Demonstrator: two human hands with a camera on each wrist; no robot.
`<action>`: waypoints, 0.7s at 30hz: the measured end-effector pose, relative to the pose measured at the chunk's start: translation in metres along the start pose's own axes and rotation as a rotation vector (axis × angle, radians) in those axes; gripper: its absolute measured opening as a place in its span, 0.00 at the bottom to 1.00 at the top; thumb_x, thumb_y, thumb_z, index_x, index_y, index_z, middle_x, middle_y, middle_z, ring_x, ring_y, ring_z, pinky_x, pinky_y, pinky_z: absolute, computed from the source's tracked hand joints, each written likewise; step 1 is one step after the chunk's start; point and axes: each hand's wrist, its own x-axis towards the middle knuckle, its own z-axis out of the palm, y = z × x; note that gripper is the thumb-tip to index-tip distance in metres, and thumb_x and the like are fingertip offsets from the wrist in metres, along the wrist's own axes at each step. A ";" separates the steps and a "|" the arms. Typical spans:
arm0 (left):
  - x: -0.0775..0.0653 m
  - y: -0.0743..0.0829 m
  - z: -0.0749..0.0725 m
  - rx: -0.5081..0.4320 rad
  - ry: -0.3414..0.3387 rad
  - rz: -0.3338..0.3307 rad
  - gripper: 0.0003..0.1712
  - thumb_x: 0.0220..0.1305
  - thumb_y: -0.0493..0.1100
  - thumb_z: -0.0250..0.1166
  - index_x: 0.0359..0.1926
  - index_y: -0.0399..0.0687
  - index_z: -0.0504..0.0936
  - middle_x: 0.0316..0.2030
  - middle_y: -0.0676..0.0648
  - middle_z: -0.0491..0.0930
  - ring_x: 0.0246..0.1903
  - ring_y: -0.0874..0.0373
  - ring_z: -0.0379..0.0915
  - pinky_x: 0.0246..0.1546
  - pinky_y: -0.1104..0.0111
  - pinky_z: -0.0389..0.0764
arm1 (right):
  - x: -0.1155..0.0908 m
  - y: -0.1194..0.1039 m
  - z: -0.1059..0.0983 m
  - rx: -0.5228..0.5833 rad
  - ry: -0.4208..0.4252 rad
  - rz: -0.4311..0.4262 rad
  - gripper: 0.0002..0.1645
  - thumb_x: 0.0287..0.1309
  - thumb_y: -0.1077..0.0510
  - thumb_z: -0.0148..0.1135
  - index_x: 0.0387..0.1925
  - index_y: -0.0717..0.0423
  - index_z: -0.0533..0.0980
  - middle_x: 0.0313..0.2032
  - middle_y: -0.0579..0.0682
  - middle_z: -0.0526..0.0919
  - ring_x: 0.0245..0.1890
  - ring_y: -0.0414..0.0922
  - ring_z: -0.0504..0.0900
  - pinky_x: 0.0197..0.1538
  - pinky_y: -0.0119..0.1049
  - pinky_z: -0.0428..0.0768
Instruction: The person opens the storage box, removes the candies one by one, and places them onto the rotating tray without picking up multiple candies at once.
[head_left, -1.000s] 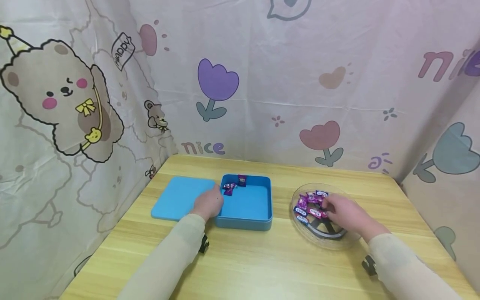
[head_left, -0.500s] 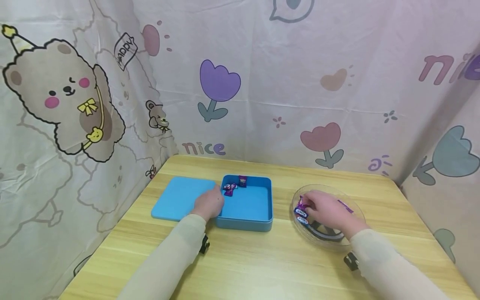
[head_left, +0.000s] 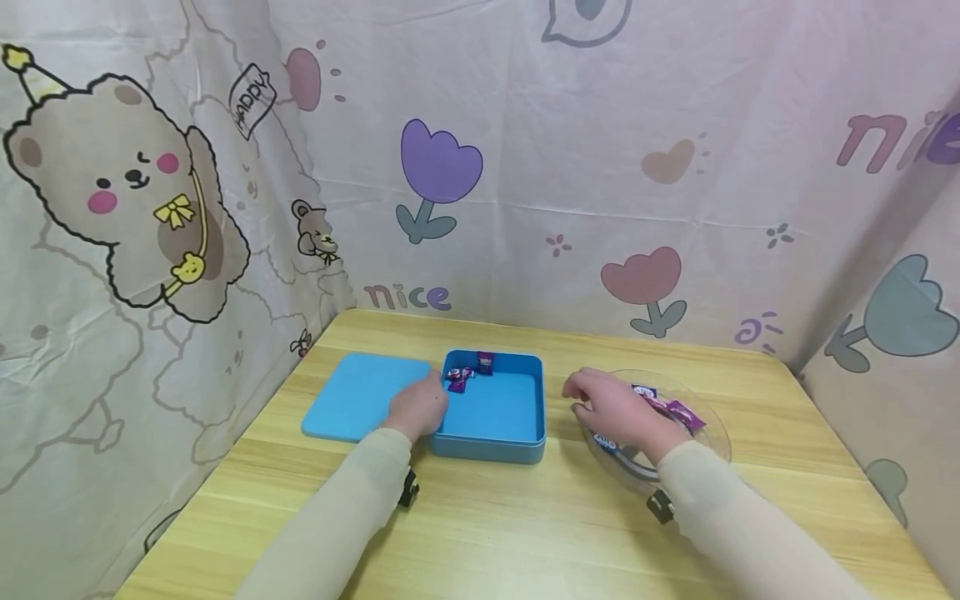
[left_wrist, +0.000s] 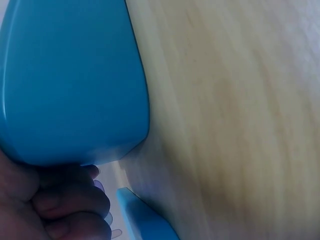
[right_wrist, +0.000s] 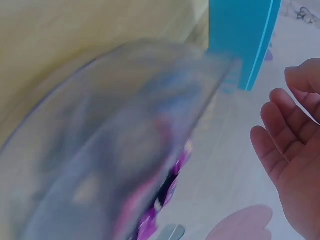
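My left hand [head_left: 418, 407] holds the left wall of an open blue box [head_left: 498, 450], between it and the flat blue lid [head_left: 352, 396]. In the left wrist view its curled fingers [left_wrist: 70, 205] sit against the box wall [left_wrist: 75, 85]. Several wrapped candies lie in the box's back left, one purple candy [head_left: 485, 362] against the back wall. My right hand [head_left: 615, 410] hovers over the left rim of a clear round dish [head_left: 716, 433]. Its fingers [right_wrist: 272, 145] are loosely bent, thumb apart from them, nothing showing between. Purple candies [head_left: 686, 414] lie in the dish, partly hidden by this hand.
Everything stands on a light wooden table [head_left: 480, 533]. A printed cloth [head_left: 525, 167] hangs behind and at both sides. Bare tabletop separates the box from the dish. The lid lies flat left of the box.
My right hand has moved left across the dish, from among the candies to its left rim. A purple candy now shows farther right in the dish. The left hand stays in place.
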 end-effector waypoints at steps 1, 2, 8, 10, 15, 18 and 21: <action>0.000 0.000 -0.001 -0.003 -0.001 0.000 0.33 0.79 0.45 0.40 0.78 0.33 0.52 0.74 0.36 0.60 0.72 0.40 0.57 0.66 0.42 0.65 | 0.003 -0.003 0.001 -0.002 -0.002 -0.006 0.12 0.65 0.59 0.65 0.49 0.50 0.80 0.43 0.45 0.81 0.44 0.43 0.78 0.52 0.44 0.81; -0.001 0.000 -0.001 -0.006 -0.002 0.001 0.33 0.79 0.45 0.40 0.78 0.33 0.52 0.74 0.36 0.60 0.72 0.40 0.57 0.66 0.43 0.65 | 0.007 -0.006 0.002 -0.003 -0.004 -0.006 0.12 0.65 0.58 0.65 0.50 0.50 0.81 0.44 0.46 0.82 0.45 0.43 0.78 0.53 0.44 0.81; -0.002 0.001 -0.003 0.000 -0.001 0.010 0.33 0.79 0.44 0.40 0.78 0.32 0.53 0.74 0.36 0.60 0.72 0.40 0.57 0.67 0.43 0.65 | 0.029 -0.027 0.014 0.024 -0.024 -0.009 0.14 0.66 0.58 0.66 0.52 0.51 0.81 0.46 0.47 0.82 0.47 0.44 0.79 0.54 0.44 0.82; -0.003 0.002 -0.003 0.013 0.003 0.018 0.32 0.79 0.44 0.41 0.77 0.32 0.54 0.73 0.35 0.62 0.71 0.39 0.60 0.66 0.43 0.66 | 0.036 -0.033 0.019 0.038 -0.046 -0.003 0.15 0.65 0.58 0.67 0.53 0.51 0.81 0.47 0.48 0.83 0.47 0.44 0.80 0.55 0.44 0.82; -0.004 0.003 -0.003 0.018 0.016 0.023 0.32 0.79 0.44 0.41 0.76 0.31 0.55 0.72 0.35 0.64 0.69 0.39 0.63 0.64 0.44 0.68 | 0.053 -0.046 0.030 0.032 -0.093 -0.022 0.16 0.67 0.57 0.66 0.55 0.51 0.80 0.51 0.50 0.82 0.50 0.44 0.79 0.56 0.44 0.81; -0.004 0.003 -0.003 0.015 0.018 0.022 0.32 0.80 0.44 0.41 0.76 0.32 0.55 0.72 0.35 0.64 0.69 0.39 0.62 0.65 0.44 0.68 | 0.061 -0.056 0.034 0.002 -0.107 -0.049 0.17 0.67 0.56 0.65 0.56 0.50 0.80 0.52 0.48 0.81 0.51 0.45 0.80 0.57 0.44 0.80; -0.004 0.003 -0.003 0.022 0.015 0.017 0.32 0.80 0.44 0.41 0.77 0.32 0.55 0.72 0.35 0.64 0.69 0.40 0.63 0.65 0.44 0.68 | 0.069 -0.065 0.036 -0.027 -0.124 -0.063 0.18 0.68 0.55 0.64 0.58 0.48 0.80 0.54 0.47 0.80 0.54 0.46 0.80 0.59 0.45 0.79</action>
